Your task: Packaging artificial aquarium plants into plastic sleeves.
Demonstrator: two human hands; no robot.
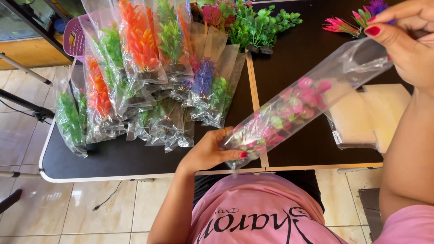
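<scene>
A long clear plastic bag (312, 92) holds a pink and green artificial plant (289, 110). It slants from low centre to upper right above the black table (135, 158). My left hand (212, 151) grips the bag's lower end near the table's front edge. Up at the right, my right hand (404, 40) pinches the bag's open top end.
A heap of bagged artificial plants (144, 72), orange, green and purple, covers the table's left half. Loose green plants (260, 22) and a pink-purple one (352, 20) lie at the back. A stack of flat clear bags (366, 117) rests at right. A purple basket (74, 38) sits back left.
</scene>
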